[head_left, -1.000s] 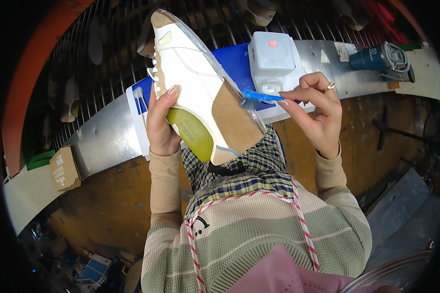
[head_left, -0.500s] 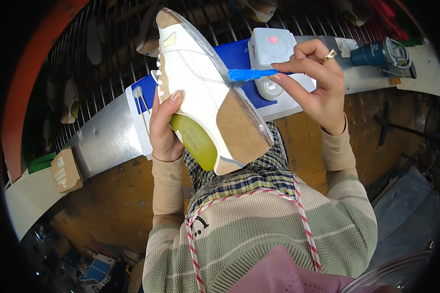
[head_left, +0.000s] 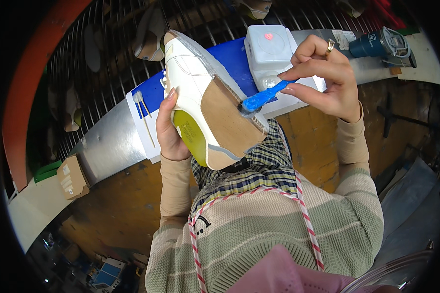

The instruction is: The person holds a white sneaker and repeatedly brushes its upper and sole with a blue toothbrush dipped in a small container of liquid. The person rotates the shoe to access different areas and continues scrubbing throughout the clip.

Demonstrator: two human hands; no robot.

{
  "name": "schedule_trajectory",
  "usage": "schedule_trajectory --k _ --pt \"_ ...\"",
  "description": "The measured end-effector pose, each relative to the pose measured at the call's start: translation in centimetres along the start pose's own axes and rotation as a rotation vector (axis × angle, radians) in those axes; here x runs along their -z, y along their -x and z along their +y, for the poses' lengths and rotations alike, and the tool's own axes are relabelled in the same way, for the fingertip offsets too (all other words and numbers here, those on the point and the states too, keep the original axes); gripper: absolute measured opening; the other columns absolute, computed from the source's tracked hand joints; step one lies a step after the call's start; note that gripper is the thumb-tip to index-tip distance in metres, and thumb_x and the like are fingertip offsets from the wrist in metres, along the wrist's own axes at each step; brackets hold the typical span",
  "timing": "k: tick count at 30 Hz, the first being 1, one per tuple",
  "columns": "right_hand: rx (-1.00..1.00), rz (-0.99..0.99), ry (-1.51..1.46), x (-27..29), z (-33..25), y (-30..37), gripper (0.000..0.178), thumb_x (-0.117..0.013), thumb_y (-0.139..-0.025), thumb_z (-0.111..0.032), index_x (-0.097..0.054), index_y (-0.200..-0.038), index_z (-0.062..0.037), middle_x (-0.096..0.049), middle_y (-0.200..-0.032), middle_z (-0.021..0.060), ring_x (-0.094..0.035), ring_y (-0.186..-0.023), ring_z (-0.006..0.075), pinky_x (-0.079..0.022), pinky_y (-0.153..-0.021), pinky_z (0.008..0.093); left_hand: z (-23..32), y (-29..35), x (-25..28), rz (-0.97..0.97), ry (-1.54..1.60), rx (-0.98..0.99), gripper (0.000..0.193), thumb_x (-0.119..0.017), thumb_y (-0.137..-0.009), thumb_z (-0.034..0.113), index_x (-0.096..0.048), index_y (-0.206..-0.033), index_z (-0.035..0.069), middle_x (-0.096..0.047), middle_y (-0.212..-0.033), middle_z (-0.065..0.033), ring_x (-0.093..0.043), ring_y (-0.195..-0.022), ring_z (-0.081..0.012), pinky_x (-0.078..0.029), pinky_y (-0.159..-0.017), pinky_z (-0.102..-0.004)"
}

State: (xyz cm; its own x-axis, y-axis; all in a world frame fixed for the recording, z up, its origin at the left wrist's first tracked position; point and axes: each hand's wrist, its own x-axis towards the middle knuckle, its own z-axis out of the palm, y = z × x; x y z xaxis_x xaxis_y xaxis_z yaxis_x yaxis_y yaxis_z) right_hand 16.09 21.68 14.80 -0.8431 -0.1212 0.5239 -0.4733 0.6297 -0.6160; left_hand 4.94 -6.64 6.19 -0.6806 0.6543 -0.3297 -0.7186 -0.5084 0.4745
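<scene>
My left hand (head_left: 172, 132) grips a white and tan sneaker (head_left: 190, 93) around its opening, the thumb on the upper and the other fingers hidden behind or inside. The shoe is tipped on its side, toe pointing away, with its olive-green insole (head_left: 190, 134) showing and its sole edge turned to the right. Between the thumb and fingers of my right hand (head_left: 327, 78) is a small blue-handled brush (head_left: 264, 99). Its dark bristles touch the sole edge beside the tan heel part.
Behind the shoe, a white plastic container (head_left: 269, 46) stands on a blue sheet (head_left: 230, 56). Cotton-tipped sticks (head_left: 142, 105) lie on white paper at left. A teal tumbler (head_left: 371, 45) stands at right, a cardboard box (head_left: 73, 178) at left. More shoes (head_left: 151, 41) lie on the rollers beyond.
The brush has moved down along the sole edge toward the heel, its handle now tilting up to the right. The shoe has turned, showing more of its sole edge.
</scene>
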Motion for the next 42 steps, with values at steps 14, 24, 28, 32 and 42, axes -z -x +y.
schedule_trajectory --k 14,24,28,32,42 --pt "0.139 -0.089 -0.025 0.9 0.1 -3.9 0.030 -0.087 -0.058 -0.011 -0.076 -0.085 0.0005 -0.046 -0.080 0.0043 -0.050 -0.073 0.0180 -0.039 -0.061 0.0304 -1.5 1.4 -1.2 -0.173 0.268 0.222 0.048 -0.050 -0.100 0.039 -0.052 -0.138 0.010 -0.062 -0.131 -0.0118 -0.062 -0.117 -0.0262 -0.051 -0.100 -0.0413" --pt "0.051 -0.136 -0.105 0.3 -0.1 -7.4 0.020 -0.086 -0.070 -0.009 -0.076 -0.087 -0.0038 -0.055 -0.078 0.0054 -0.054 -0.073 0.0182 -0.042 -0.063 0.0299 -2.0 2.3 -1.0 -0.180 0.047 0.097 0.052 -0.045 -0.101 0.045 -0.049 -0.141 0.011 -0.060 -0.132 -0.0134 -0.063 -0.117 -0.0279 -0.051 -0.101 -0.0445" --pt "0.053 -0.160 -0.053 0.1 0.0 -7.6 0.019 -0.086 -0.070 -0.011 -0.077 -0.086 -0.0043 -0.056 -0.077 0.0043 -0.055 -0.073 0.0182 -0.043 -0.065 0.0303 -1.3 1.7 -0.6 -0.059 0.095 0.159 0.052 -0.052 -0.100 0.037 -0.045 -0.142 0.008 -0.058 -0.134 -0.0132 -0.061 -0.119 -0.0274 -0.050 -0.102 -0.0440" --pt "0.102 -0.170 -0.109 -0.1 -0.1 -7.8 0.020 -0.087 -0.070 -0.012 -0.077 -0.086 -0.0044 -0.056 -0.077 0.0039 -0.055 -0.073 0.0189 -0.042 -0.064 0.0305 -0.9 1.5 0.0 -0.104 0.225 0.224 0.055 -0.054 -0.099 0.038 -0.044 -0.143 0.007 -0.059 -0.133 -0.0140 -0.060 -0.119 -0.0271 -0.050 -0.102 -0.0443" --pt "0.158 -0.245 -0.147 -0.2 -0.2 -8.5 0.022 -0.087 -0.068 -0.011 -0.076 -0.085 -0.0039 -0.055 -0.077 0.0040 -0.054 -0.071 0.0185 -0.041 -0.063 0.0309 -3.9 2.3 3.7 -0.104 0.467 0.378 0.059 -0.047 -0.101 0.039 -0.036 -0.148 0.005 -0.046 -0.142 -0.0212 -0.059 -0.118 -0.0334 -0.051 -0.091 -0.0406"
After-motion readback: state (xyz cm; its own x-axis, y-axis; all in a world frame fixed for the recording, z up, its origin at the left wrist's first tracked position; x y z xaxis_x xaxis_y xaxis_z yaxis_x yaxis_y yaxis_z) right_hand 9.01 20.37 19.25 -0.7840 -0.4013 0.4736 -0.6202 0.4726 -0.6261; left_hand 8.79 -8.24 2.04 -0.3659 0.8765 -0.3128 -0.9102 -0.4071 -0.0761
